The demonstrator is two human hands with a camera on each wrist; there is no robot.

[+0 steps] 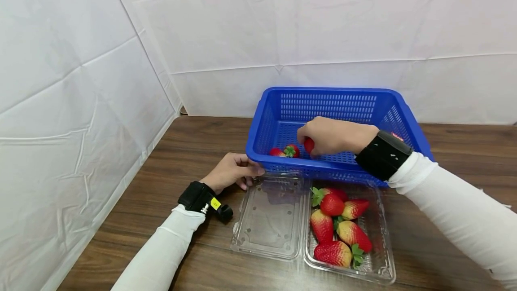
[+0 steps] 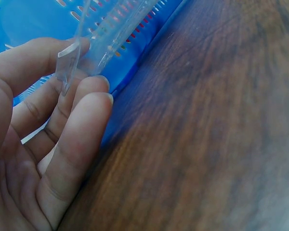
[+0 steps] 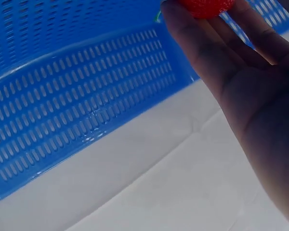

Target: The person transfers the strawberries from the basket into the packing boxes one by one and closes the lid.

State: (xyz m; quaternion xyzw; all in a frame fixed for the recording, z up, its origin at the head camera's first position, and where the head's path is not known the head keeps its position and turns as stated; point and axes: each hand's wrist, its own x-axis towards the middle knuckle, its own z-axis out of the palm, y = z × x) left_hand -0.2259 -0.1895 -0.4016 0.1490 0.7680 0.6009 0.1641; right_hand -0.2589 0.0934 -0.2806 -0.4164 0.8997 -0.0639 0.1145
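My right hand (image 1: 332, 134) is inside the blue basket (image 1: 258, 145) and grips a red strawberry (image 1: 308, 144). In the right wrist view that strawberry (image 3: 207, 6) shows at the fingertips. Other strawberries (image 1: 291, 150) lie in the basket's front left corner. A clear plastic clamshell lies open in front of the basket, its lid (image 1: 269, 223) to the left. My left hand (image 1: 233, 172) pinches the lid's far left corner; in the left wrist view the lid's edge (image 2: 70, 60) sits between thumb and fingers. Several strawberries (image 1: 333, 253) rest in the clamshell's right-hand tray (image 1: 383, 259).
The basket stands at the back of a brown wooden table (image 1: 214, 259). White sheeting (image 1: 226, 35) hangs behind the table and along its left side. The clamshell's far edge meets the basket's front wall in the head view.
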